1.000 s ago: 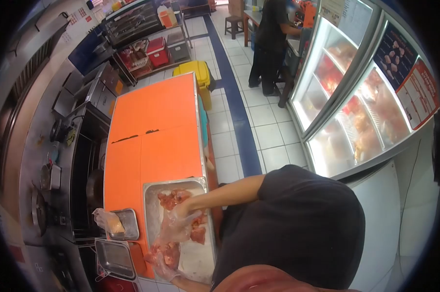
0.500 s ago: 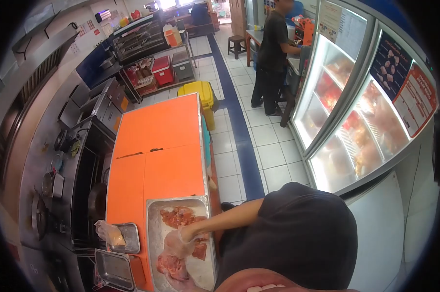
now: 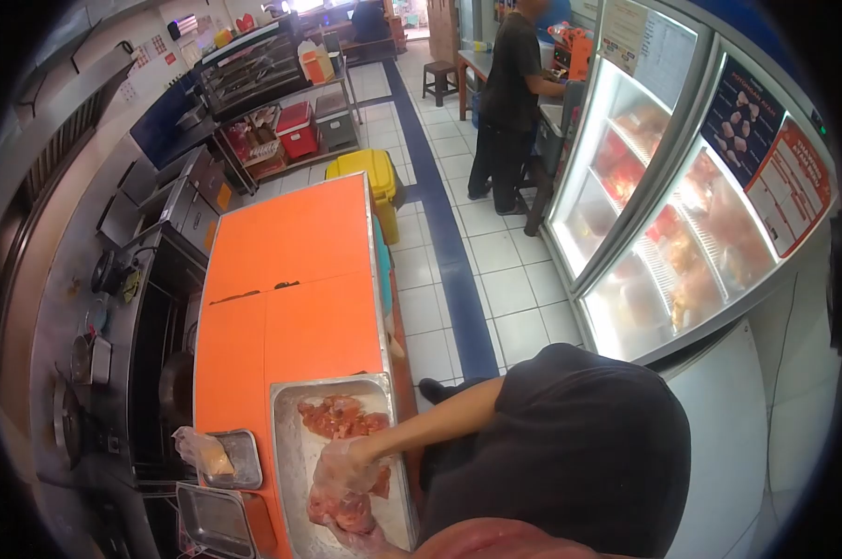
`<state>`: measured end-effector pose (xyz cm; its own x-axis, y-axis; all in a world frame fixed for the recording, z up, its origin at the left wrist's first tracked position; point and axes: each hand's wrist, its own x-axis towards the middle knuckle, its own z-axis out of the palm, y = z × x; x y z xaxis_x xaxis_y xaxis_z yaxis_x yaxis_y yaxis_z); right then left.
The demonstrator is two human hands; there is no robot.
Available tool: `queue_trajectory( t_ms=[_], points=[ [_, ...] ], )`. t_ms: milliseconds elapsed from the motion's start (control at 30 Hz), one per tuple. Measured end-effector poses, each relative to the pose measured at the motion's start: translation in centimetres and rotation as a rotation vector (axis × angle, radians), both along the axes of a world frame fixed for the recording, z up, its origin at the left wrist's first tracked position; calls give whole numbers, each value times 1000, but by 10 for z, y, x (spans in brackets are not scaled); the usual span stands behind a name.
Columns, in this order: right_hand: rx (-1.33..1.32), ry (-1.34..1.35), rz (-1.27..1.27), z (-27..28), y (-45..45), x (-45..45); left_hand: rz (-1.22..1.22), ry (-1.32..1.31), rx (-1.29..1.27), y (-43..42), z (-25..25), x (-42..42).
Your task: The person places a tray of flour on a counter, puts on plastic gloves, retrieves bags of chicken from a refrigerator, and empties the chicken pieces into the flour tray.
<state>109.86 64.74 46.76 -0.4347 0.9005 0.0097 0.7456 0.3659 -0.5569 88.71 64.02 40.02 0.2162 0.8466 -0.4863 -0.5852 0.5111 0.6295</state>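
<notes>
A metal tray (image 3: 295,424) with a whitish bottom sits at the near end of the orange table. Loose pieces of reddish raw meat (image 3: 332,416) lie in its far part. My right hand (image 3: 344,466), in a clear plastic glove, comes in from the right and grips the upper end of a larger raw meat piece (image 3: 343,511). At the lower edge of the view, my left hand (image 3: 363,540) holds the same piece from below; its fingers are partly hidden by the meat.
Left of the tray stand a small metal tray (image 3: 244,456) with a plastic bag (image 3: 205,451) and another metal pan (image 3: 218,522). The orange tabletop (image 3: 286,242) stretches away. Behind it is a yellow bin (image 3: 369,172). A co-worker (image 3: 512,102) stands near glass-door fridges (image 3: 588,247).
The view has shifted slightly, moving the table a little left. Within the tray, both my hands and the large meat piece have moved slightly right. The co-worker's stance has changed a little.
</notes>
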Motion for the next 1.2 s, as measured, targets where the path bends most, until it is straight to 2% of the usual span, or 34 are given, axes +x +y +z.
queue_trajectory(
  t_ms=[233, 433, 567, 800, 1000, 1133, 1167, 1200],
  points=[
    [-31, 100, -34, 20, -9, 19, -70, 25, 29, -2, 10, 18],
    [31, 209, -64, 40, -34, 64, -182, 71, 112, -9, 46, 56],
    [93, 294, -88, 54, -67, 121, -273, 99, 184, -29, 72, 113],
    [206, 394, -165, 81, -169, 269, -449, 78, 237, -103, 103, 280],
    [227, 280, -233, 100, -269, 399, -565, 24, 221, -177, 109, 401],
    [228, 176, -220, 111, -316, 446, -579, 72, 178, -187, 79, 434],
    [127, 52, -153, 93, -309, 450, -582, 85, 164, -189, 68, 439],
    [119, 54, -146, 90, -315, 451, -584, 96, 151, -194, 63, 443]
  ],
)
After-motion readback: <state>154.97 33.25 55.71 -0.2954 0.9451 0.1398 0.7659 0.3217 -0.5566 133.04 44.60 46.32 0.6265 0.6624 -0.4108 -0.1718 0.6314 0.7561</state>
